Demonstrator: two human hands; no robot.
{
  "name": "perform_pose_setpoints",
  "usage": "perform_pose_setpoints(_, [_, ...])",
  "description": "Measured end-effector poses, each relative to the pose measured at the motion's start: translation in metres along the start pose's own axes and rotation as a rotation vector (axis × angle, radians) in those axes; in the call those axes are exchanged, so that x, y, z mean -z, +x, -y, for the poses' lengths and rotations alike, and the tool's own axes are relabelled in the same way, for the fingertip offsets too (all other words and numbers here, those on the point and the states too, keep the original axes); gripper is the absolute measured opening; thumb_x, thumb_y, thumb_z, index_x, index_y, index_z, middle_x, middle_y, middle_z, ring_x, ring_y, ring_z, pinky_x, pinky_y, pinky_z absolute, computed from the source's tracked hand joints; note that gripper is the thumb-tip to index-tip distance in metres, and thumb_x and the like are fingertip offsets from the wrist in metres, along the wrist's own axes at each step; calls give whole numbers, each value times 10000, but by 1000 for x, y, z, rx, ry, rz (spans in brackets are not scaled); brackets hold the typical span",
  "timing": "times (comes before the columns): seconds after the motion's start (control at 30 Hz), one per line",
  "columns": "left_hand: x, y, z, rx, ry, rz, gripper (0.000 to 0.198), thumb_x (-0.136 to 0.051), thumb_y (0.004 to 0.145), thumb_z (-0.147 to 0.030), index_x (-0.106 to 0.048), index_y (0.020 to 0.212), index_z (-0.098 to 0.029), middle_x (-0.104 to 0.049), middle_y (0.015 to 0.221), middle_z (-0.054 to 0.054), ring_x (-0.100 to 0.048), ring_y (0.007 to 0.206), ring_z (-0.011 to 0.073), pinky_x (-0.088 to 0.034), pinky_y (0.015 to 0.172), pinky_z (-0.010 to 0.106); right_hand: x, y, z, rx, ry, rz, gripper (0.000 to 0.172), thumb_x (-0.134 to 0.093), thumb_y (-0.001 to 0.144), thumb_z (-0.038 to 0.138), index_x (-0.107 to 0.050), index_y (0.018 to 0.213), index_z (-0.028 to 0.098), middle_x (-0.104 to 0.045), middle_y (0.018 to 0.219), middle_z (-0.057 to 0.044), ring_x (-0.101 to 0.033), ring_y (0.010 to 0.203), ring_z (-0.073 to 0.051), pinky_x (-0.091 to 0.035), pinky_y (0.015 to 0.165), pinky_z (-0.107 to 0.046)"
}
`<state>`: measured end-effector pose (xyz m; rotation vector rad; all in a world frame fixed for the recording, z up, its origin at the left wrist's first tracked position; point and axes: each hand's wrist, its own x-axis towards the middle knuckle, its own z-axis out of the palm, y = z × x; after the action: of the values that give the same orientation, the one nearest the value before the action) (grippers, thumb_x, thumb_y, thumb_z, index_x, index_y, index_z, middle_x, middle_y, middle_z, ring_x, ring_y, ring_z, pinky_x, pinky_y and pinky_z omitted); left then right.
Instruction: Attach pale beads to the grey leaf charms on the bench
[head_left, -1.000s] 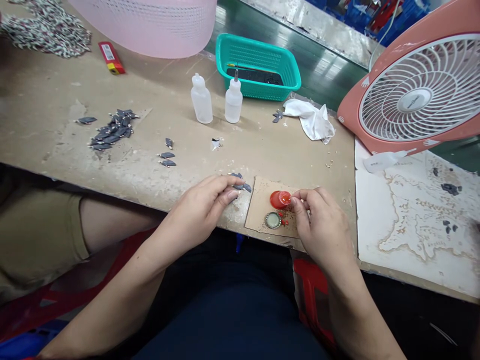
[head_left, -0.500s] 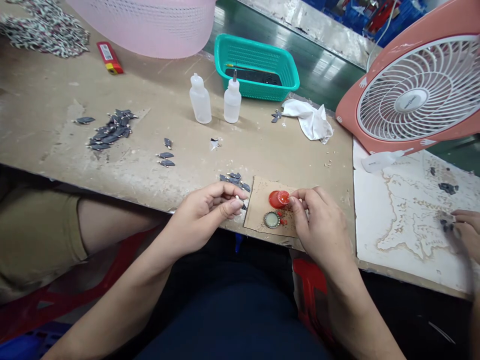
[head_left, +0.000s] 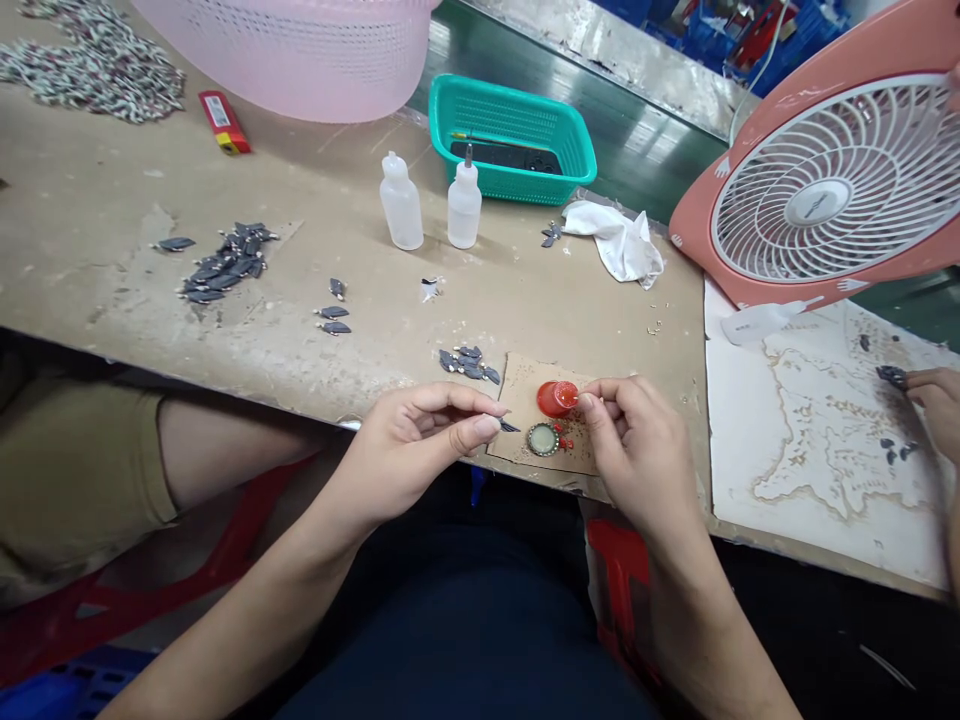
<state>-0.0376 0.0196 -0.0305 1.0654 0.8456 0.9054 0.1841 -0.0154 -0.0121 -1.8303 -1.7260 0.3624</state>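
My left hand (head_left: 416, 445) pinches a small dark leaf-shaped charm (head_left: 508, 427) between thumb and forefinger, just over the edge of a brown cardboard piece (head_left: 519, 400). My right hand (head_left: 637, 450) has its fingertips closed against the rim of a red plastic cup (head_left: 557, 399), which lies tilted on the card. Nothing shows between those fingertips. Below the cup sit a round metal bezel with a pale green centre (head_left: 543, 439) and red specks. A small group of dark charms (head_left: 469, 364) lies just left of the card.
More dark charms (head_left: 225, 262) lie on the workbench (head_left: 112, 180), near two dropper bottles (head_left: 401, 202) and a teal basket (head_left: 510, 135). A co-worker's hand (head_left: 934, 405) touches dark charms on a stained white sheet (head_left: 817, 440). A pink-and-white fan (head_left: 836, 190) stands at the right.
My left hand has moved right and now holds a charm at the card's edge. A co-worker's hand has shifted on the white sheet and now reaches dark charms further up.
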Motion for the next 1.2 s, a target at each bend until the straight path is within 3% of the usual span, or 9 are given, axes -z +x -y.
perform_pose_setpoints(0.2, [-13, -7, -5, -9, -23, 28, 174, -770, 819, -130, -809, 897, -282, -794, 857, -35, -719, 725, 58, -560, 697, 75, 5, -18, 14, -206, 621, -35, 137, -605, 945, 352, -665, 885, 245, -554, 693, 47, -519, 657, -96, -425, 619, -229])
perform_pose_setpoints(0.33, [-24, -13, -11, -21, -18, 56, 199, -779, 800, -106, -816, 889, -281, -798, 899, -29, -734, 766, 80, -574, 738, 100, 8, -37, 30, -279, 775, -48, 97, -615, 947, 338, -664, 915, 259, -557, 725, 49, -517, 685, -86, -429, 636, -213])
perform_pose_setpoints(0.57, [-37, -17, -12, 6, -31, 109, 182, -781, 800, -110, -818, 885, -266, -796, 862, -11, -743, 781, 111, -587, 731, 134, 8, -59, 46, -215, 730, -126, 47, -617, 937, 255, -659, 915, 252, -508, 732, 47, -468, 636, -82, -408, 593, -227])
perform_pose_setpoints(0.8, [-44, -18, -15, 4, -83, 127, 195, -770, 807, -95, -817, 875, -272, -798, 894, -18, -751, 826, 111, -596, 764, 133, 9, -62, 46, -77, 548, -146, 93, -610, 916, 171, -652, 930, 254, -553, 785, 44, -508, 676, -84, -415, 588, -219])
perform_pose_setpoints(1.2, [-42, -22, -12, -52, -9, 99, 197, -781, 795, -102, -820, 887, -271, -783, 875, 6, -737, 810, 133, -594, 742, 169, 8, -63, 49, -35, 443, -162, 111, -625, 893, 154, -666, 916, 254, -501, 709, 53, -452, 597, -87, -387, 535, -231])
